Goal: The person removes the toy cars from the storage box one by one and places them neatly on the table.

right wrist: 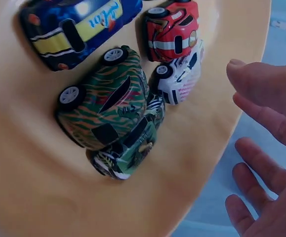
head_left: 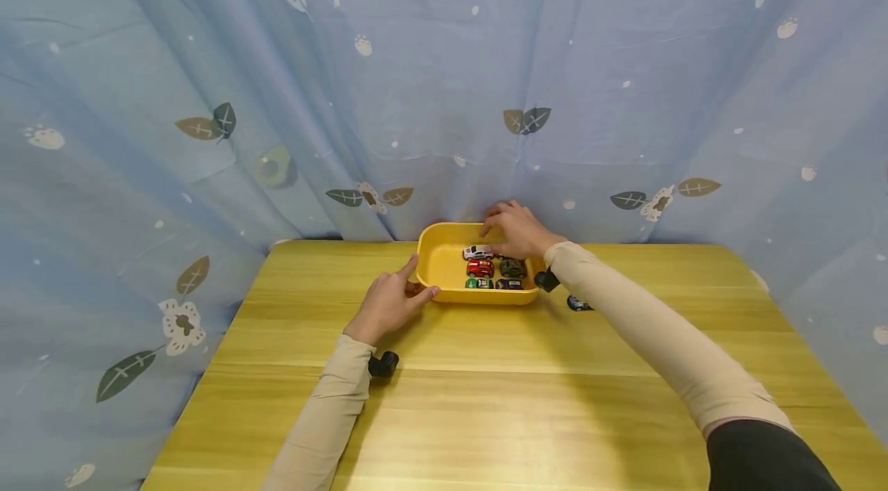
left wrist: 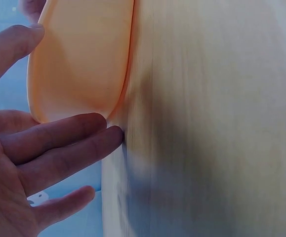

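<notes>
A yellow plastic tray [head_left: 444, 296] stands at the table's back edge, with several toy cars inside. Among them are a white car [head_left: 478, 252], a red car [head_left: 480, 268], a tiger-striped car [right wrist: 105, 101], a dark green car [right wrist: 133, 150] and a blue car with a yellow stripe [right wrist: 83, 32]. My left hand [head_left: 391, 302] touches the tray's left front corner, thumb at the rim and fingers straight and spread. Over the tray's far rim is my right hand [head_left: 519, 233], fingers loosely bent, holding nothing, nearest the white and dark green cars.
A blue toy car [head_left: 579, 304] lies on the wooden table [head_left: 486, 398] outside the tray, partly hidden by the right sleeve [head_left: 652, 329]. Directly behind the tray hangs a blue patterned curtain [head_left: 430, 90]. Each wrist wears a small black camera.
</notes>
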`<state>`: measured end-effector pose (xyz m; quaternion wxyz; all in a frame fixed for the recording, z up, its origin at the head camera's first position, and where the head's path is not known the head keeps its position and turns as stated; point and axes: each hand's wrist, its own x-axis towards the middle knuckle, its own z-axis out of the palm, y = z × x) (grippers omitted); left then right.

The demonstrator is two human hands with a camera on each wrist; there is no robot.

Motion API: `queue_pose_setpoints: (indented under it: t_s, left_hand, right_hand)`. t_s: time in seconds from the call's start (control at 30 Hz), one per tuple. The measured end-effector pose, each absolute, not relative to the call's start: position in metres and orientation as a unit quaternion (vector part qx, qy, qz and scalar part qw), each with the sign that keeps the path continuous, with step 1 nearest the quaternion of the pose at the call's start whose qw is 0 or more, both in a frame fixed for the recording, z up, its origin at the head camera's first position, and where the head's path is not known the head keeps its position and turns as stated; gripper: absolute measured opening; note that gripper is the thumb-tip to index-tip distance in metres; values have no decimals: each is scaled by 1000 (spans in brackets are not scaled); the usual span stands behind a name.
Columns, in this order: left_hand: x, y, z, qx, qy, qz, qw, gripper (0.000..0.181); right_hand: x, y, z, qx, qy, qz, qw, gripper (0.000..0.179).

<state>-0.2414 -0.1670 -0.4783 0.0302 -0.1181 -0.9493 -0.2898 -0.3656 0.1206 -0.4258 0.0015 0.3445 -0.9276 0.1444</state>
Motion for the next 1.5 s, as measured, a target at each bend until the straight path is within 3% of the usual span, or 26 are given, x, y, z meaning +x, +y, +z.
queue_pose_setpoints:
  t_s: [0.6, 1.27, 1.5]
  left_hand:
    - [-243, -166, -479, -120, -949, -289, 32, 89]
    - [-243, -167, -479, -111, -950, -289, 31, 90]
    - [-242, -166, -479, -110, -950, -289, 32, 90]
  right_hand:
    - [-389, 116, -435, 349, -922, 124, -110, 34]
    - [-387, 106, -448, 319, -937, 99, -98, 30]
    - [-387, 104, -451, 302, -943, 101, -99, 21]
